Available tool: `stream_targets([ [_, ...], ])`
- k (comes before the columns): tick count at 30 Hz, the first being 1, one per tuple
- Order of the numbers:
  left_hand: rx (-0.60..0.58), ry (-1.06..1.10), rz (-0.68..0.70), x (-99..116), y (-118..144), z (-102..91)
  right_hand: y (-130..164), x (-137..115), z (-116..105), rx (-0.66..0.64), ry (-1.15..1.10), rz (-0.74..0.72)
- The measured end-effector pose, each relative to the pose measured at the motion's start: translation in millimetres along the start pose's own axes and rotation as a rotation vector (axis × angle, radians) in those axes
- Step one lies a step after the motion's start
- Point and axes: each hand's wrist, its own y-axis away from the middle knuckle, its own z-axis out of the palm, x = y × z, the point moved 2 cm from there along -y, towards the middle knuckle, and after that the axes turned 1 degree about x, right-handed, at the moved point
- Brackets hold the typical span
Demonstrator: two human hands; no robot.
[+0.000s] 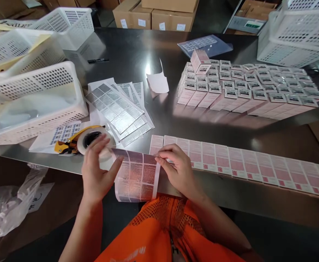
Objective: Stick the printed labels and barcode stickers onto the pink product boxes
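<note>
A sheet of clear printed labels (137, 174) hangs curved over the table's front edge. Its upper right corner is pinched between the thumb and fingers of my right hand (177, 167). My left hand (98, 169) is at the sheet's upper left, fingers apart and slightly blurred, its thumb tip over that edge. Just behind the left hand lies a yellow tape dispenser (66, 144) with a tape roll. To the right, a long row of small pink-and-white boxes (237, 163) lies along the front edge, starting just behind my right hand.
Overlapping silvery label sheets (118, 109) and a curled paper scrap (158, 83) lie mid-table. Upright small boxes (243, 96) stand grouped at right, one lying on top. White plastic baskets (36, 85) occupy the left; more baskets (298, 36) stand back right. A black marker (98, 60) lies farther back.
</note>
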Motion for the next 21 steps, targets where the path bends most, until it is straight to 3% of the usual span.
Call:
stream_targets([
  [2, 0.005, -0.25, 0.284, 19, -5, 0.9, 1, -1, 0, -0.011, -0.008, -0.002],
  [5, -0.241, -0.342, 0.504, 39, -12, 7.9, 3, -3, 0, 0.002, -0.022, -0.026],
  [8, -0.382, -0.278, 0.482, 47, -18, 14.2, 5, -4, 0, 0.065, -0.02, -0.024],
  [15, -0.4, -0.26, 0.421, 50, -19, 19.3, 10, -12, -2, 0.219, 0.081, -0.082],
  [21, -0.415, -0.259, 0.371, 57, -18, 17.3, 10, -16, -2, 0.254, 0.065, -0.042],
])
